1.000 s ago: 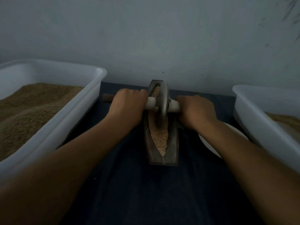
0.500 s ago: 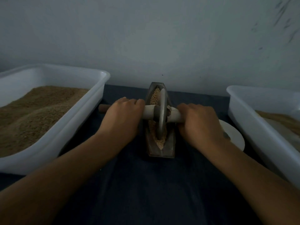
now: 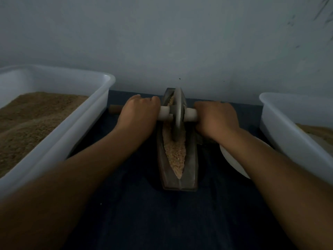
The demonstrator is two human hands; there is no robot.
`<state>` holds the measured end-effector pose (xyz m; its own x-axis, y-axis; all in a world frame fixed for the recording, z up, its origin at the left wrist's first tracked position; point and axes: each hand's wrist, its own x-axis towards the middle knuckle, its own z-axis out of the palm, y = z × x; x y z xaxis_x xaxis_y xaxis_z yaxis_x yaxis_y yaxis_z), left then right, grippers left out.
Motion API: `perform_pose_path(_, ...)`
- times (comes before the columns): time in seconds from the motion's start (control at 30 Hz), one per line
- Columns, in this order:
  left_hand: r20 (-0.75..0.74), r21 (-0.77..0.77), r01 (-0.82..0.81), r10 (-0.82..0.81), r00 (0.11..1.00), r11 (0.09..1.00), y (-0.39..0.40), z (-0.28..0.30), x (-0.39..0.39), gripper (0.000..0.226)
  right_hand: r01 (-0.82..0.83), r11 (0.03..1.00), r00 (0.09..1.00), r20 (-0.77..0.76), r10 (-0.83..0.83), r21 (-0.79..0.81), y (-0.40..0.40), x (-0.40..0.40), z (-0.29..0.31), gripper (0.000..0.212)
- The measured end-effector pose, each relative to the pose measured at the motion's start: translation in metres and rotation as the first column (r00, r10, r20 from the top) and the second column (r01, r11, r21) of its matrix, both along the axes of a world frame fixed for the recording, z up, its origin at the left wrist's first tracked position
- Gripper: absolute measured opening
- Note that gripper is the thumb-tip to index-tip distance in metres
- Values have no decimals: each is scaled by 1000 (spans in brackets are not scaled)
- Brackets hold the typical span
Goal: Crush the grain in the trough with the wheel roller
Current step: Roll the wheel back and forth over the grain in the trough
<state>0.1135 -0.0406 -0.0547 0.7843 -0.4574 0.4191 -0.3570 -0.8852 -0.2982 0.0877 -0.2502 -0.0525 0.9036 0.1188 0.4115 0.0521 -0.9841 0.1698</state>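
Note:
A narrow boat-shaped metal trough [image 3: 191, 170] lies lengthwise on the dark cloth, its groove filled with pale crushed grain [image 3: 175, 155]. A grey metal wheel roller [image 3: 177, 110] stands upright in the far half of the groove, on a light wooden axle. My left hand [image 3: 139, 114] grips the axle left of the wheel; the axle's brown end sticks out beyond it. My right hand [image 3: 217, 118] grips the axle on the right side and hides that end.
A white plastic tub [image 3: 75, 127] heaped with brown grain stands at the left. Another white tub [image 3: 281, 127] stands at the right. A white plate [image 3: 232, 161] lies under my right forearm. The wall rises just behind the trough.
Both hands pushed the wheel away from me, from the near part of the trough to its far half. More grain now shows at the near end.

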Motion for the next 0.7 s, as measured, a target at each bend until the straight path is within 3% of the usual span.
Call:
perform_pose_path(0.27,-48,32,-72,74,996,997,-12,12,25,17,82,994,979,-192,-68,67,-4,32,8,26)
perform_pose_path(0.43,-10,-28,-23,23,1000,999,-7,4,10,14,43,992,994,-101,-32,117,-4,10,0,17)
perform_pose_path(0.7,28,-138,67,-64,998,988,2,-6,-33,26,-55,996,996,80,50,64,2,-47,-13,19)
